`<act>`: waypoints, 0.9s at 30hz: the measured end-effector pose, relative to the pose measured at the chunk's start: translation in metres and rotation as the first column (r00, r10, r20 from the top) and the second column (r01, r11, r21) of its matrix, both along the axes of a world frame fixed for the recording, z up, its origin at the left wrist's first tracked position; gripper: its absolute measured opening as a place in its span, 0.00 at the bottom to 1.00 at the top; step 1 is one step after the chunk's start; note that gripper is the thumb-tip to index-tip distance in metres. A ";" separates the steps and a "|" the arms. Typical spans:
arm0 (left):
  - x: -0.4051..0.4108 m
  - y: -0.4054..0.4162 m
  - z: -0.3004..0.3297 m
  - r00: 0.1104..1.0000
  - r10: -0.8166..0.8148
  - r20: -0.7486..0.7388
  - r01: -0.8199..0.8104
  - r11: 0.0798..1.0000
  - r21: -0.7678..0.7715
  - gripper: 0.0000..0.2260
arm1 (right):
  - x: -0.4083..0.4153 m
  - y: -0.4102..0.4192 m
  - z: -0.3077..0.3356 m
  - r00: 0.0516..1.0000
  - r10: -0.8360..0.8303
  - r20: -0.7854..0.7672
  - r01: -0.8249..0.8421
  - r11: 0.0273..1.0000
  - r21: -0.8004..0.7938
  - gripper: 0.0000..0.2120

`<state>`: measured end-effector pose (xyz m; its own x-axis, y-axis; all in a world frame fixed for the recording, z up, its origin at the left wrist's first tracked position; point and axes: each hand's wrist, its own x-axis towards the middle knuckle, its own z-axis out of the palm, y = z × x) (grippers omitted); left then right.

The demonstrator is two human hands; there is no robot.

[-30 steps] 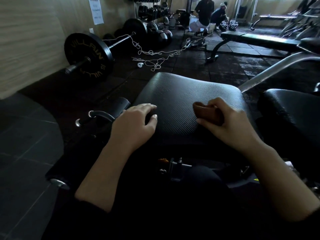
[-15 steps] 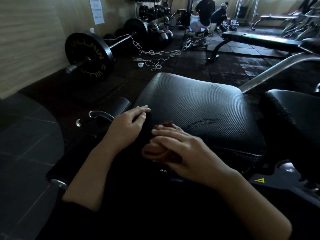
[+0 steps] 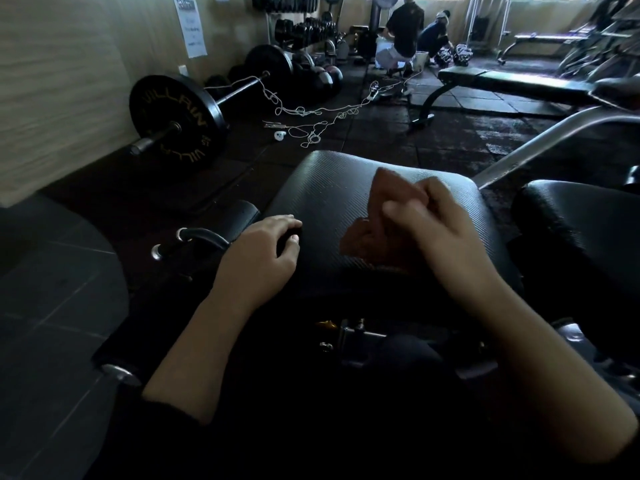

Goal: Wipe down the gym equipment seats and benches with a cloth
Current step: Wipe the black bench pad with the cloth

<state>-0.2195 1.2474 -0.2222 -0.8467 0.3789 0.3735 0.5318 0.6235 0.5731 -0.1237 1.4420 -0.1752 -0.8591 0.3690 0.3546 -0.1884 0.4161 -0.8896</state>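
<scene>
A black ribbed seat pad (image 3: 329, 188) fills the middle of the head view. My right hand (image 3: 440, 230) grips a brown cloth (image 3: 377, 223) over the pad's right half; the cloth hangs loose below my blurred fingers and touches the pad. My left hand (image 3: 263, 258) rests on the pad's near left corner, fingers curled over its edge. A second black pad (image 3: 581, 230) sits to the right.
A loaded barbell (image 3: 176, 123) lies along the left wall, white cord (image 3: 311, 116) tangled on the floor beyond the seat. A flat bench (image 3: 512, 83) stands at the back right. Two people (image 3: 403, 29) crouch near the dumbbell rack (image 3: 304, 26). A metal frame bar (image 3: 540, 147) slants at right.
My right hand swept the cloth from the pad's near edge back toward its far right, and the cloth has unfolded. My left hand stayed at the left corner.
</scene>
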 end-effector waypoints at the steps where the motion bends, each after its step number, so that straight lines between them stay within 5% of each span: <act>1: 0.000 0.002 0.001 1.000 -0.001 -0.012 0.001 1.000 -0.017 0.13 | -0.007 0.002 0.004 0.997 0.036 0.061 -0.027 0.990 -0.136 0.13; 3: 0.001 0.008 0.005 0.999 -0.021 -0.026 0.020 0.999 -0.032 0.13 | -0.019 0.006 0.008 0.989 0.053 0.138 -0.017 0.968 -0.250 0.09; 7: 0.002 0.022 0.010 0.997 -0.072 -0.013 0.072 0.997 -0.008 0.15 | -0.035 0.025 0.000 0.975 -0.078 0.207 0.101 0.989 -0.107 0.09; 14: 0.005 0.028 0.013 0.994 -0.108 0.010 0.108 0.994 -0.023 0.27 | -0.038 0.042 -0.012 0.989 -0.116 0.093 0.128 0.983 -0.130 0.13; 19: 0.004 0.043 0.024 0.958 -0.276 0.083 0.254 0.944 0.209 0.16 | -0.043 0.043 -0.002 1.000 -0.010 -0.020 0.004 0.971 -0.237 0.14; 25: -0.017 0.062 0.040 0.971 -0.191 -0.146 0.232 0.903 0.361 0.11 | -0.041 0.056 0.017 0.986 0.087 -0.144 -0.123 0.957 -0.261 0.13; 27: -0.019 0.066 0.042 0.933 -0.178 -0.313 0.279 0.908 0.314 0.13 | -0.037 0.064 0.020 0.970 0.140 -0.200 -0.166 0.979 -0.121 0.13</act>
